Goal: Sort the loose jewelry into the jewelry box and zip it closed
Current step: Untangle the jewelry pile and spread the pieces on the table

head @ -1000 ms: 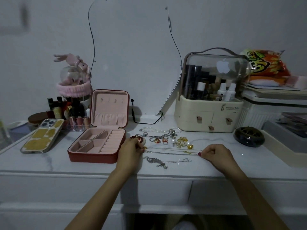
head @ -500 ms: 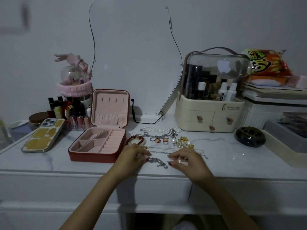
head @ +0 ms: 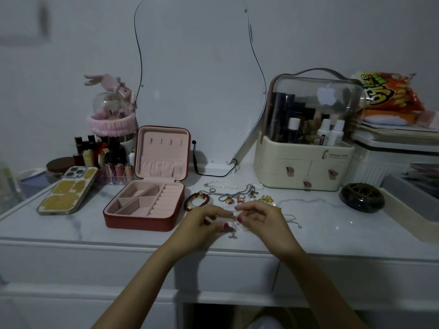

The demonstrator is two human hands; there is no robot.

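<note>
hands: your left hand [head: 202, 223] and right hand [head: 260, 218] both pinched a thin silver chain [head: 234, 230], likely gathering it for the box
box: red jewelry box [head: 145, 205] sat open just left of your hands, pink velvety compartments bare
loose: beaded red bracelet [head: 196, 201], pearl strand [head: 234, 185] lay beyond your hands on the marble-look tabletop [head: 332, 224]

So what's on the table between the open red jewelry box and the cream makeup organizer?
Head view: loose jewelry, namely a red bead bracelet, white pearl necklace, silver chains.
</note>
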